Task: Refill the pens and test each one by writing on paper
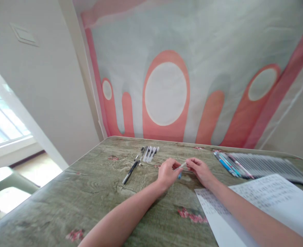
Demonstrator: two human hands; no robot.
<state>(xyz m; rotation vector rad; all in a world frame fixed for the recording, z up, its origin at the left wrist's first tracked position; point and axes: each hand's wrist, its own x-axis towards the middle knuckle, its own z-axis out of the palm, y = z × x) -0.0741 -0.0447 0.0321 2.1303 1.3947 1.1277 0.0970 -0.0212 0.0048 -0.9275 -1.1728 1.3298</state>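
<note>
My left hand [168, 172] and my right hand [198, 168] meet above the table, both with fingertips pinched on a short pale pen tube [183, 165]. It lies slanted between them, and its ends are hidden by the fingers. Just under it, beside my left fingers, shows a small blue piece [179, 175], perhaps part of a pen; whether it touches my hand I cannot tell. To the left of my left hand lie several clear pen parts [149, 154] in a row. Closer to me rests a black pen [131, 172], placed diagonally.
Right of my hands are several coloured pens [227, 164] beside a grey ridged mat or case [270, 166]. A sheet of paper with writing [267, 202] lies under my right forearm. The wood-patterned table [97, 192] meets a pink and grey patterned wall covering [165, 132] at the back.
</note>
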